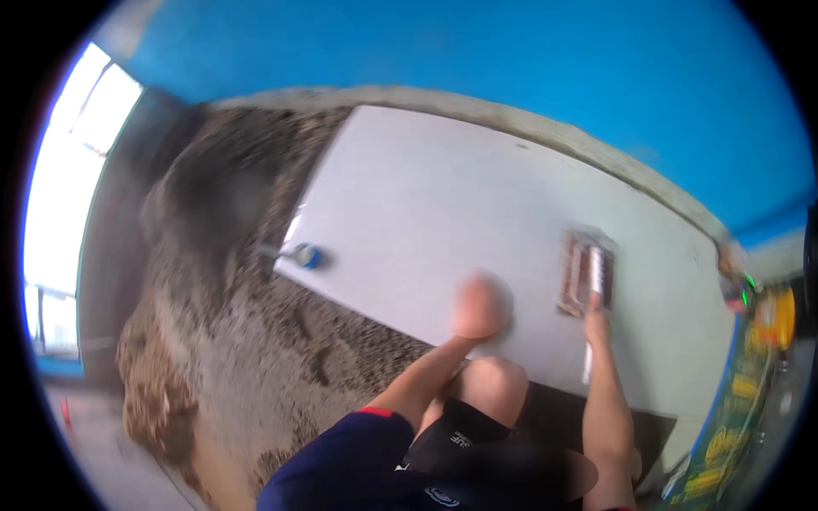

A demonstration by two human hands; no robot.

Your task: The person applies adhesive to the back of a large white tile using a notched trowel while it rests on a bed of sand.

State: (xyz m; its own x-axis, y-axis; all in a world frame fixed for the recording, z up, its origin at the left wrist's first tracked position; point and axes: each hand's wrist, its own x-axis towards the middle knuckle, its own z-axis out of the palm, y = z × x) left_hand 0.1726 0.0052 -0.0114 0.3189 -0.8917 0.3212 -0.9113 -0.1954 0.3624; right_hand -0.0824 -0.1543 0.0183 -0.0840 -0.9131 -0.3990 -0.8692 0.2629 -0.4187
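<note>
A large white tile (409, 196) lies before me on the floor. My left hand (481, 307) is over its near edge, smeared by motion, so its fingers do not show clearly. Farther right, my right hand (598, 324) closes around a long white handle (596, 268). A reddish-brown rectangular block (574, 272) is under or behind the handle's far end; whether they are joined is too blurred to tell. On the tile's left corner sits a small round blue thing (307, 255) with a grey strip sticking out.
Rough grey mortar (247, 204) spreads along the left and near sides of the tile. A blue wall (477, 60) rises beyond the far edge. At right are a small device with a green light (748, 289), a yellow object (775, 315) and green-and-yellow packaging (724, 439).
</note>
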